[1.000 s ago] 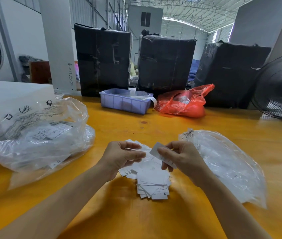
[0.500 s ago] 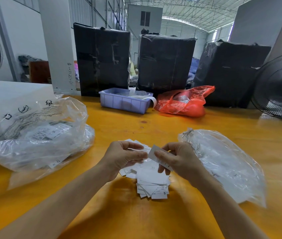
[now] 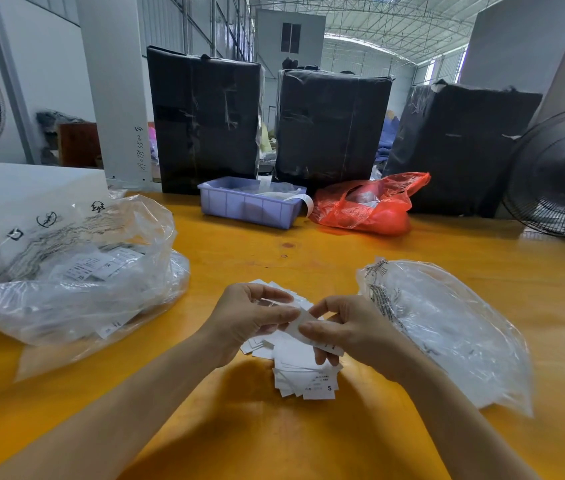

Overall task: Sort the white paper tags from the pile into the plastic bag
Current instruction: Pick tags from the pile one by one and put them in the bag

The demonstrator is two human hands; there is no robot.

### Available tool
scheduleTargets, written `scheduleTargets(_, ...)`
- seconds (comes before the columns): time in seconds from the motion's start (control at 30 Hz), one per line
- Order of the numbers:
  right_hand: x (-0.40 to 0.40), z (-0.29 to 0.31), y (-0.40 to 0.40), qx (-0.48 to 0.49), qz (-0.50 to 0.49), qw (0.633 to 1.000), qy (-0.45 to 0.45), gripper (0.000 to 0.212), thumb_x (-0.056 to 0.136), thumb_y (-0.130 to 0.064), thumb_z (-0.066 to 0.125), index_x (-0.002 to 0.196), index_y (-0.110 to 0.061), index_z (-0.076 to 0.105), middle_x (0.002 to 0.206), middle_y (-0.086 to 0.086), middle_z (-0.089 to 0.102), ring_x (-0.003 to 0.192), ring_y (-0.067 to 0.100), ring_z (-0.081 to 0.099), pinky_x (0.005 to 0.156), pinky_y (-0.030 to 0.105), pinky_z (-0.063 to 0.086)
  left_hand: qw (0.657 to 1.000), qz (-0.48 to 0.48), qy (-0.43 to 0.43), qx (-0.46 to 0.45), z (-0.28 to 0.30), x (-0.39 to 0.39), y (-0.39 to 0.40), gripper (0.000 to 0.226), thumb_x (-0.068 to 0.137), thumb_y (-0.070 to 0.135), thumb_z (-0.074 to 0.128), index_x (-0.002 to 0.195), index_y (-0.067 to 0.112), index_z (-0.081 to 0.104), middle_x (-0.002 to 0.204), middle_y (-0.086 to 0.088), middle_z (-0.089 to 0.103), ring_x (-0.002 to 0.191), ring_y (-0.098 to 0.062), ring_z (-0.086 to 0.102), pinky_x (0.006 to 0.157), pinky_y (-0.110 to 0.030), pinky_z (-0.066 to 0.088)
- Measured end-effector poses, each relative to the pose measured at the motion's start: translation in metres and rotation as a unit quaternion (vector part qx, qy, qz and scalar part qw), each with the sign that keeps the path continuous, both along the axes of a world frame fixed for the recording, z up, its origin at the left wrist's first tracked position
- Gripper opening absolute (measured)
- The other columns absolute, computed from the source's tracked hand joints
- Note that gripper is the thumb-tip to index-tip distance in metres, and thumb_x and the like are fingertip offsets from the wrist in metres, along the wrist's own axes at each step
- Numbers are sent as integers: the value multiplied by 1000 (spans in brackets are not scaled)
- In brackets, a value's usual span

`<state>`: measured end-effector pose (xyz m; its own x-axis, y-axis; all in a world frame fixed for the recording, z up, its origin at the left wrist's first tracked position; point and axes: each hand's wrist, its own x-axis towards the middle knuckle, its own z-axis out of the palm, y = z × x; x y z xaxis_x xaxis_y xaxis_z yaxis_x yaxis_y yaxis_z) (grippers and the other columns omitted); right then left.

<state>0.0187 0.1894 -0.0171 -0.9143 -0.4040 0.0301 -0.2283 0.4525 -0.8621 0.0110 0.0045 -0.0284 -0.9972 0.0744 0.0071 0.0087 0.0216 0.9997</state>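
Two bare hands met over a pile of white paper tags [image 3: 303, 370] on the yellow surface [image 3: 274, 441], the left hand [image 3: 251, 318] and the right hand [image 3: 345, 329] each pinching an end of a single tag [image 3: 296, 323] lifted just above the heap. The left thumb and fingers were curled on the tag's upper end; the right thumb lay over its lower part, with further tags apparently held beneath those fingers, though how many could not be told. The step in hand appeared to be separating or checking one tag before bagging it; the next move would likely call for one hand to let go and the other to carry the tag sideways to a bag's mouth without dragging loose tags from the pile. The tags were small, thin white rectangles with faint print, one at the near edge of the pile marked with an "S", lying fanned and overlapping directly beneath the hands. A crumpled clear plastic bag [image 3: 447, 327] lay just right of the pile, and a larger clear bag [image 3: 77, 271], already holding printed tags, sat to the left; which of the two was the target could not be told. Beyond stood a lilac bin [image 3: 250, 206], a red bag [image 3: 367, 209] and black-wrapped bales [image 3: 205, 119].
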Motion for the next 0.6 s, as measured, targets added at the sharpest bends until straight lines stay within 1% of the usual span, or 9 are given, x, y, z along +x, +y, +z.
scheduleTargets(0.1,1,0,-1,11,10,1000,-14,23,86,-27,68,101,-12,59,62,6,70,47,13,56,50,28,42,1000,5,15,-5,0,0,2,19,66,11,82,82,13,72,76,-6,72,67,-13,66,60,-20,52)
scheduleTargets(0.17,1,0,-1,9,11,1000,-11,22,85,-26,68,101,-13,59,63,6,71,47,13,58,50,28,43,1000,12,20,1,0,1,4,20,67,9,81,85,10,70,75,-7,73,64,-12,68,58,-18,52)
scheduleTargets(0.23,1,1,-1,4,11,1000,-9,22,84,-26,69,98,-13,60,66,7,72,49,13,61,50,28,46,999,22,32,15,1,2,4,20,68,6,80,84,6,69,71,-5,73,59,-11,68,53,-15,50)
scheduleTargets(0.37,1,1,-2,2,12,1000,-14,20,82,-27,71,92,-12,62,66,6,72,49,13,63,48,24,48,996,42,76,11,0,3,6,17,66,5,82,75,3,67,63,-4,71,51,-11,64,48,-15,47)
scheduleTargets(0.47,2,1,-2,2,19,1000,-12,23,81,-28,72,94,-13,61,66,5,72,50,13,64,50,27,48,995,38,93,-5,-1,3,8,17,66,9,82,68,5,66,64,-7,70,53,-11,62,49,-16,46)
scheduleTargets(0.5,2,1,-3,3,17,1000,-9,28,80,-28,72,100,-14,58,66,5,72,50,12,63,50,26,48,995,30,89,-11,-2,2,8,17,66,9,83,68,5,66,64,-6,70,55,-11,62,51,-17,48)
scheduleTargets(0.53,2,0,-3,2,12,1000,-8,38,78,-29,74,107,-15,54,65,4,72,49,11,62,49,24,47,996,18,82,-16,-3,2,8,17,66,9,82,69,6,66,65,-5,70,57,-11,63,53,-19,49)
scheduleTargets(0.6,2,-1,-3,-8,8,1000,-8,67,70,-33,77,124,-19,40,60,4,69,46,10,58,46,20,43,997,-4,66,-32,-6,3,8,18,67,9,83,74,6,66,67,-3,70,61,-12,64,55,-21,51)
